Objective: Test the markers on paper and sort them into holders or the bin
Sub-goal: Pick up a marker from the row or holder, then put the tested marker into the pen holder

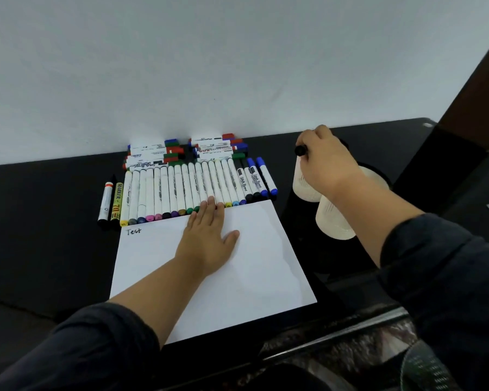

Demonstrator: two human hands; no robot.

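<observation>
My left hand [206, 238] lies flat, fingers straight, on the white paper [254, 266], fingertips touching the row of markers [181, 190] along its far edge. To the right, my right hand [326, 162] grips a black marker [301, 150] above two white holders [333, 218].

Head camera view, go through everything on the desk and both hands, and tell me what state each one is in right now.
left hand: open, flat on the paper
right hand: curled round a black marker above the holders
paper: flat, "Test" written at its top left corner
row of markers: capped, lying side by side
stacked whiteboard markers: capped, piled against the wall
two white holders: upright, partly hidden by the right arm
</observation>
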